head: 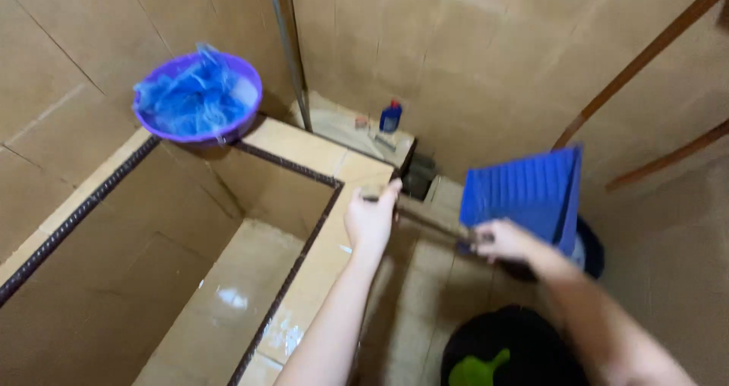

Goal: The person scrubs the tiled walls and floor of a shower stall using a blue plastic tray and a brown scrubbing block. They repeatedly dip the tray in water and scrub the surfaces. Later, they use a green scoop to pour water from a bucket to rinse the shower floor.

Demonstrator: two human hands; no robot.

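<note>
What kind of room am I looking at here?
Most likely a tiled bathroom or wash room: a built-in tiled water tank, a purple basin on its corner, and a black bucket with a green scoop on the floor.

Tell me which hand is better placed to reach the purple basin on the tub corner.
Probably the left hand: it is at the tub rim, on the same side as the purple basin. The right hand is farther off, gripping the handle by the blue dustpan.

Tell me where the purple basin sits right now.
In the head view, upper left: the purple basin rests on the tiled tub's corner ledge, against the wall.
</note>
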